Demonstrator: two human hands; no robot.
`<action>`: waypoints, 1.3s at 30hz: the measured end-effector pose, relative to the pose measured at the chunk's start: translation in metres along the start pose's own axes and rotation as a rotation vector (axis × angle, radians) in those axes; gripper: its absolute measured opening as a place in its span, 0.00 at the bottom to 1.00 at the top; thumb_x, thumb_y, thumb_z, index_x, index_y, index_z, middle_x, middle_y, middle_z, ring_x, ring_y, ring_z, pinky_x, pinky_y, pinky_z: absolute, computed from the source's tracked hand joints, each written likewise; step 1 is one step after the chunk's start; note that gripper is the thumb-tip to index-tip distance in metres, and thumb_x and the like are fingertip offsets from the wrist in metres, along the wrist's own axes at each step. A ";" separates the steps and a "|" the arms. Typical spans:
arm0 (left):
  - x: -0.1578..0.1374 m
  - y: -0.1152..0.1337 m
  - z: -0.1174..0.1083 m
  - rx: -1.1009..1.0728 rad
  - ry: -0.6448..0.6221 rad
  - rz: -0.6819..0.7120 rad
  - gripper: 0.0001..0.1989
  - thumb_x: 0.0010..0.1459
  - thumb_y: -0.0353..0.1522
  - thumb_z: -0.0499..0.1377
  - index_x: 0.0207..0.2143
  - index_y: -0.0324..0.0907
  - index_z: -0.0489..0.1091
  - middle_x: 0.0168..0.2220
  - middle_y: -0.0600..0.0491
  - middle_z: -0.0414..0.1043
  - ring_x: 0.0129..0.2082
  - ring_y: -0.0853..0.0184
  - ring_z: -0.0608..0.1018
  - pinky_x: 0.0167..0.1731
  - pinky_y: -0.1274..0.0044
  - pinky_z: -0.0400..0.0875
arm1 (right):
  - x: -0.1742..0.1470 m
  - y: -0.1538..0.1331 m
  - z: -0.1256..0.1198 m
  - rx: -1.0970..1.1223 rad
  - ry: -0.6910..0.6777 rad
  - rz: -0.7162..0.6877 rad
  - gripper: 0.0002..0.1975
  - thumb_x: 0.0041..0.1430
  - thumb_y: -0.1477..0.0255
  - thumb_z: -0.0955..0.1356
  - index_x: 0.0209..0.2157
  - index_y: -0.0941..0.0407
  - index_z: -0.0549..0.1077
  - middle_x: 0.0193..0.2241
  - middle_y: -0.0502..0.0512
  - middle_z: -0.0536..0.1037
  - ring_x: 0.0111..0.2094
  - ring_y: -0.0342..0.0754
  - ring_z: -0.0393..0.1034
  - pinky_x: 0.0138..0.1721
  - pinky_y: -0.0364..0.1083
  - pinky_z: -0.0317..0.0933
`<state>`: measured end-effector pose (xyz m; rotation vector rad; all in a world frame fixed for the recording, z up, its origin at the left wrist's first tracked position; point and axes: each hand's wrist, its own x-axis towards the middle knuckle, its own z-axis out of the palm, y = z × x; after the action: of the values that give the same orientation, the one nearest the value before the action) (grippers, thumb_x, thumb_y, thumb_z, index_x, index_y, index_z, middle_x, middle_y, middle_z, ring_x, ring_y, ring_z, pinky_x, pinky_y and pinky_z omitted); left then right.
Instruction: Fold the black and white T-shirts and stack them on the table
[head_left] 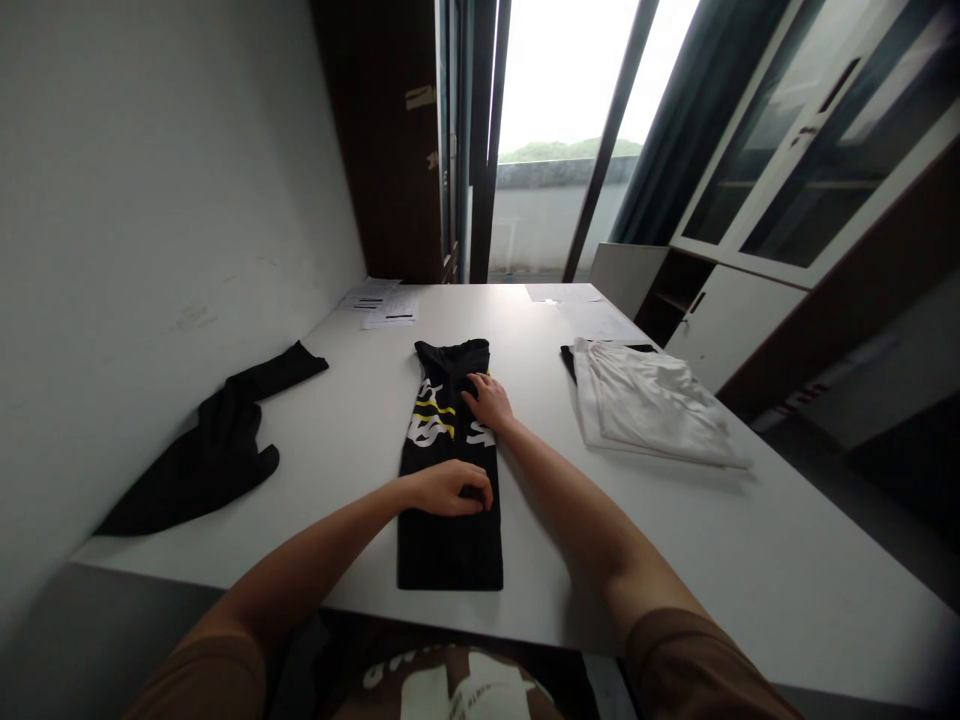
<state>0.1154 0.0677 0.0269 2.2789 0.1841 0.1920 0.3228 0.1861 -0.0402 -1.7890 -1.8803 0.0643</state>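
A black printed garment, apparently a T-shirt, lies folded into a long strip on the white table in front of me. White lettering and yellow stripes show on its upper half; its far end is wrinkled. My right hand rests on the upper right part, fingers spread over the cloth. Across the middle reaches my left hand, its fingers curled down near the right edge with thumb and fingertips close together. Whether cloth is pinched between them I cannot tell.
On the left, a crumpled black garment lies against the wall. White folded clothes are stacked on the right, with black cloth showing underneath. Paper sheets lie at the far left, and more sheets at the far right.
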 end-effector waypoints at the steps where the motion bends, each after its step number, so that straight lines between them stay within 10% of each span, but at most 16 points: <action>1: 0.002 0.000 0.004 0.044 0.008 0.016 0.09 0.57 0.23 0.61 0.37 0.42 0.78 0.39 0.51 0.77 0.41 0.65 0.77 0.46 0.75 0.70 | 0.000 -0.001 0.000 0.001 -0.006 -0.042 0.27 0.70 0.61 0.65 0.67 0.51 0.65 0.67 0.59 0.64 0.67 0.55 0.56 0.67 0.54 0.50; 7: 0.006 0.000 0.012 0.079 0.021 0.069 0.08 0.60 0.25 0.60 0.38 0.43 0.78 0.39 0.51 0.79 0.43 0.64 0.77 0.50 0.73 0.69 | -0.002 -0.003 0.005 -0.031 -0.267 -0.175 0.24 0.71 0.56 0.64 0.66 0.43 0.67 0.70 0.52 0.59 0.72 0.56 0.47 0.70 0.59 0.40; 21: -0.002 -0.054 -0.018 0.376 0.581 -0.195 0.09 0.62 0.27 0.58 0.41 0.45 0.77 0.50 0.49 0.76 0.54 0.59 0.74 0.60 0.64 0.66 | 0.011 0.011 0.015 -0.072 -0.203 -0.015 0.27 0.73 0.57 0.61 0.69 0.45 0.62 0.71 0.55 0.56 0.72 0.57 0.44 0.70 0.59 0.41; 39: -0.055 -0.135 -0.069 0.402 0.562 -0.346 0.28 0.51 0.19 0.53 0.50 0.46 0.78 0.60 0.51 0.74 0.61 0.61 0.73 0.66 0.64 0.63 | 0.000 0.026 0.001 -0.080 -0.154 -0.026 0.33 0.62 0.82 0.62 0.66 0.47 0.67 0.67 0.52 0.65 0.70 0.53 0.54 0.69 0.54 0.49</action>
<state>0.0383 0.1961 -0.0345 2.4814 0.9756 0.6586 0.3459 0.1892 -0.0509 -1.8592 -2.0398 0.1225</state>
